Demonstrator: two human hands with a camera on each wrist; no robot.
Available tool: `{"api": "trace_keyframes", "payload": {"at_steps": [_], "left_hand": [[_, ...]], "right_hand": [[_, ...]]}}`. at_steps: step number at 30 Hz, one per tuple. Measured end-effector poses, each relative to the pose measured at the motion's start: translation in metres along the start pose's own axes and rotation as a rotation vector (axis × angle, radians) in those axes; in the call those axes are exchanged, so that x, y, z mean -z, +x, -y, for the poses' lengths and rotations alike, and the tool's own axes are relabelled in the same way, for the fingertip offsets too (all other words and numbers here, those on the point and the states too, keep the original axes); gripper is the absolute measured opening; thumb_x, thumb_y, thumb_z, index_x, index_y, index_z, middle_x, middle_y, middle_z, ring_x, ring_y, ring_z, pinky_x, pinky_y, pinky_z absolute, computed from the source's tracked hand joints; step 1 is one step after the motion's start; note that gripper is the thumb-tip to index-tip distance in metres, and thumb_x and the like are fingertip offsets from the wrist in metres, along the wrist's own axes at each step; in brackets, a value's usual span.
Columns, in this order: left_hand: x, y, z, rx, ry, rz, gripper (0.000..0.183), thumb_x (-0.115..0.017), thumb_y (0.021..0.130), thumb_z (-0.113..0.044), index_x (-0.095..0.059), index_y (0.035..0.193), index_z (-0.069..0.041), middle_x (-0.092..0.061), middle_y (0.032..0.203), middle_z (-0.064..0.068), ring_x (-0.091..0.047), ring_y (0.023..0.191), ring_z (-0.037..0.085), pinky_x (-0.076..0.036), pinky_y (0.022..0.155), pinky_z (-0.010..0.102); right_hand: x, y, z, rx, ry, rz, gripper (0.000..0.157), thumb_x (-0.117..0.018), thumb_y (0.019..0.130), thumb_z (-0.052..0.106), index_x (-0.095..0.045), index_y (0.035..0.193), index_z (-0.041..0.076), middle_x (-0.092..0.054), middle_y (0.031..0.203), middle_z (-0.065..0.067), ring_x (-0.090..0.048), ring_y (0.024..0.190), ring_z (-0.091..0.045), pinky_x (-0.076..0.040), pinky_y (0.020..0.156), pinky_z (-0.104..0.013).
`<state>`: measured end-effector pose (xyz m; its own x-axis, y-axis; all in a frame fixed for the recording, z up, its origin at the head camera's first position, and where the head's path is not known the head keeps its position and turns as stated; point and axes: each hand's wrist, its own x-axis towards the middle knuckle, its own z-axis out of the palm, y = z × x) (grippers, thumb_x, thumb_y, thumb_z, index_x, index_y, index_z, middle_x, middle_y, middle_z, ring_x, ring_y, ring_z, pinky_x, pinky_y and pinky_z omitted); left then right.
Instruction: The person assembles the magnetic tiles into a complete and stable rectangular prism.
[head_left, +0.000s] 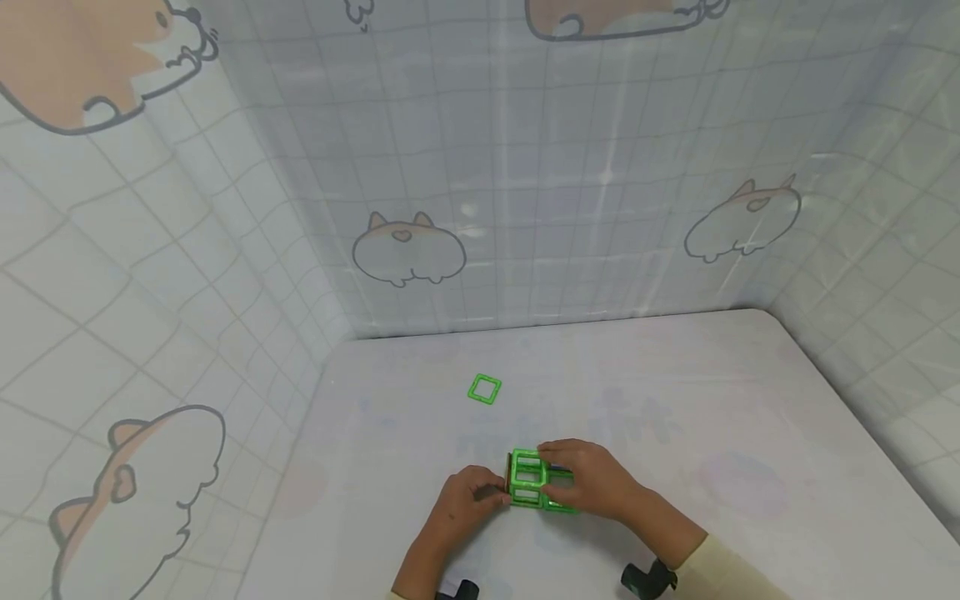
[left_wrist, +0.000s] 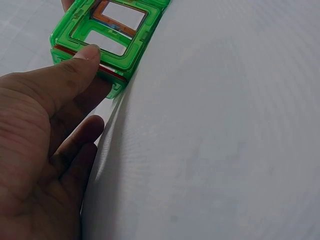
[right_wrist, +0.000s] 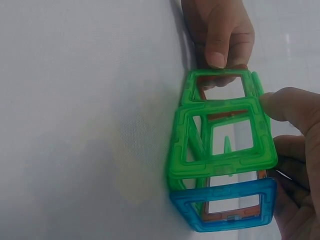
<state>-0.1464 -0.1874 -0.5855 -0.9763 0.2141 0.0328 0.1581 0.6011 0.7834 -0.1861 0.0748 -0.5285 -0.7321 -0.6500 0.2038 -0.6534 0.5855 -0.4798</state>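
Note:
Both hands are on a small box built from magnetic tiles, low on the white table. Green square tiles (right_wrist: 220, 168) make up its near side. A blue tile (right_wrist: 225, 191) closes the end at the bottom of the right wrist view, and orange tiles (left_wrist: 100, 11) show through the windows. My left hand (head_left: 463, 507) pinches the left end, its thumb on a green edge beside a thin red strip (left_wrist: 64, 51). From the far right, my right hand (head_left: 594, 479) grips the box with thumb and fingers, partly covering it in the head view.
A loose green square tile (head_left: 497, 392) lies flat farther back, left of the box. Cloth walls with cartoon dogs (head_left: 408, 250) rise behind and beside the table (head_left: 675, 375). Dark wrist devices (head_left: 648, 579) show at the front near the sleeves.

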Motion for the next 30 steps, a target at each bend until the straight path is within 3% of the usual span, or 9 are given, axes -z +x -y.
{"api": "trace_keyframes", "payload": {"at_steps": [12, 22, 26, 30], "left_hand": [[0.000, -0.001, -0.001, 0.004, -0.009, 0.008, 0.020, -0.080, 0.081, -0.039, -0.077, 0.098, -0.028, -0.068, 0.098, -0.018, -0.063, 0.100, 0.006, -0.052, 0.092, 0.035], [-0.002, -0.002, 0.000, -0.013, 0.020, -0.041, 0.027, -0.082, 0.078, -0.042, -0.077, 0.097, -0.024, -0.067, 0.098, -0.015, -0.061, 0.098, 0.008, -0.052, 0.091, 0.034], [-0.002, -0.003, -0.001, -0.025, 0.015, -0.056, 0.027, -0.082, 0.078, -0.042, -0.077, 0.097, -0.023, -0.066, 0.098, -0.015, -0.061, 0.098, 0.008, -0.052, 0.090, 0.033], [-0.003, -0.005, 0.001, -0.032, -0.005, -0.053, 0.027, -0.082, 0.078, -0.041, -0.076, 0.098, -0.024, -0.066, 0.098, -0.015, -0.061, 0.098, 0.007, -0.052, 0.090, 0.032]], "right_hand": [[-0.003, 0.000, 0.000, 0.012, 0.025, -0.005, 0.044, -0.080, 0.083, 0.036, -0.073, 0.118, 0.011, -0.068, 0.126, 0.005, -0.063, 0.118, -0.014, -0.053, 0.098, -0.039], [0.000, 0.007, -0.001, 0.026, 0.043, -0.031, 0.045, -0.076, 0.087, 0.035, -0.069, 0.125, 0.012, -0.069, 0.123, 0.004, -0.064, 0.115, -0.015, -0.054, 0.096, -0.041], [0.005, 0.019, -0.007, -0.021, 0.054, -0.006, 0.043, -0.070, 0.093, 0.035, -0.068, 0.126, 0.009, -0.069, 0.125, 0.000, -0.063, 0.119, -0.019, -0.052, 0.099, -0.043], [0.011, 0.031, -0.021, -0.155, 0.109, 0.064, 0.041, -0.064, 0.097, 0.036, -0.067, 0.127, 0.007, -0.067, 0.128, -0.005, -0.060, 0.124, -0.026, -0.048, 0.104, -0.048]]}}
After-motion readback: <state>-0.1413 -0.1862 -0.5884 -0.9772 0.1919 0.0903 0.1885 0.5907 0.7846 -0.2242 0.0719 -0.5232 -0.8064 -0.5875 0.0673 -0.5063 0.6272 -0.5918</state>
